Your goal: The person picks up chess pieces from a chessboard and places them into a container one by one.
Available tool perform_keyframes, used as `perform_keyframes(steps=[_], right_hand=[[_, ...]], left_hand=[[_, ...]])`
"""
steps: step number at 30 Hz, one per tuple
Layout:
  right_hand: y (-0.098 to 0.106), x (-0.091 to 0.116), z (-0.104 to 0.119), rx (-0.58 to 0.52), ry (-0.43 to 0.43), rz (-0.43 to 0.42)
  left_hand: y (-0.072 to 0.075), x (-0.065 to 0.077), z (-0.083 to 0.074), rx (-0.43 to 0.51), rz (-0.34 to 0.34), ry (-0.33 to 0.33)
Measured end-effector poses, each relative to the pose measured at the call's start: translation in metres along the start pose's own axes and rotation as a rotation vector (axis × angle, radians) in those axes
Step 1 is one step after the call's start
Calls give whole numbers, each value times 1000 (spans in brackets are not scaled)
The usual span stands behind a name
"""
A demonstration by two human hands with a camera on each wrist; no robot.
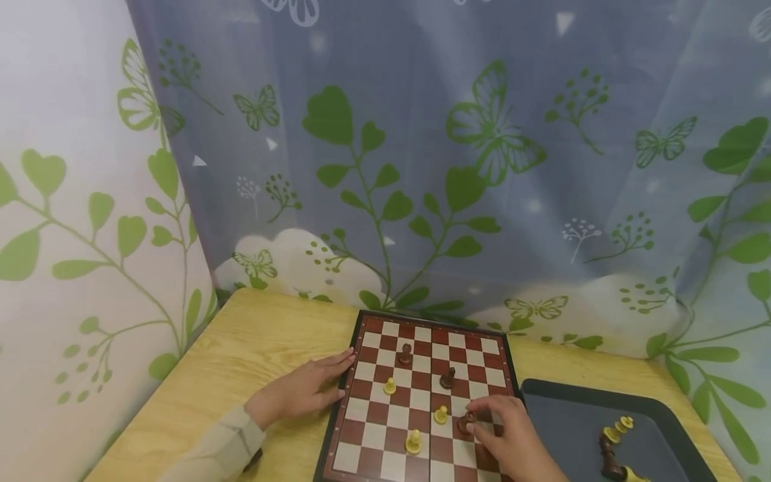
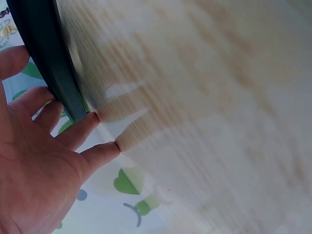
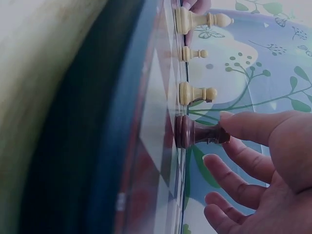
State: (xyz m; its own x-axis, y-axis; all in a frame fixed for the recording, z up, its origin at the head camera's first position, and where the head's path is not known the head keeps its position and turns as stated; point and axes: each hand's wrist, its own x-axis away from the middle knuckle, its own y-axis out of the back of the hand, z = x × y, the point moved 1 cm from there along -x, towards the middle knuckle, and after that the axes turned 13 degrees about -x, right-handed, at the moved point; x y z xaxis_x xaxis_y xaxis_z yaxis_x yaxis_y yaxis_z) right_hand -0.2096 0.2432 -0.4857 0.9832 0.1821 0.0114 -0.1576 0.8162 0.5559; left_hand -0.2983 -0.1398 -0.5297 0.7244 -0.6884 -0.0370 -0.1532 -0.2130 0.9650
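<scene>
A red-and-white chessboard (image 1: 385,418) with a dark frame lies on the table. My right hand (image 1: 512,435) pinches the top of a dark brown chess piece (image 3: 187,132) between thumb and index finger; its base is at the board surface and its top is partly hidden by the fingertips. The other right fingers are spread loosely. Close by on the board stands a pale yellow pawn (image 1: 441,415). My left hand (image 1: 304,388) rests at the board's left edge, fingers extended, fingertips touching the dark frame (image 2: 51,63) and the tabletop.
Two more yellow pieces (image 1: 413,442) and two dark pieces (image 1: 405,355) stand upright on the board. Right of it, a dark grey tray (image 1: 572,415) holds several pieces lying down, among them a yellow one (image 1: 619,428). Patterned cloth (image 1: 385,167) hangs behind the wooden table (image 1: 271,328).
</scene>
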Motion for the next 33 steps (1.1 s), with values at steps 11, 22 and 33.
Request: perform_keyframes(steps=[11, 22, 33], right_hand=[[4, -6, -5, 12, 95, 92], [7, -11, -6, 6, 193, 135], [7, -8, 2, 38, 161, 49]], left_hand=[[1, 0, -1, -11, 0, -10], [2, -1, 0, -16, -10, -8], [0, 3, 0, -20, -4, -1]])
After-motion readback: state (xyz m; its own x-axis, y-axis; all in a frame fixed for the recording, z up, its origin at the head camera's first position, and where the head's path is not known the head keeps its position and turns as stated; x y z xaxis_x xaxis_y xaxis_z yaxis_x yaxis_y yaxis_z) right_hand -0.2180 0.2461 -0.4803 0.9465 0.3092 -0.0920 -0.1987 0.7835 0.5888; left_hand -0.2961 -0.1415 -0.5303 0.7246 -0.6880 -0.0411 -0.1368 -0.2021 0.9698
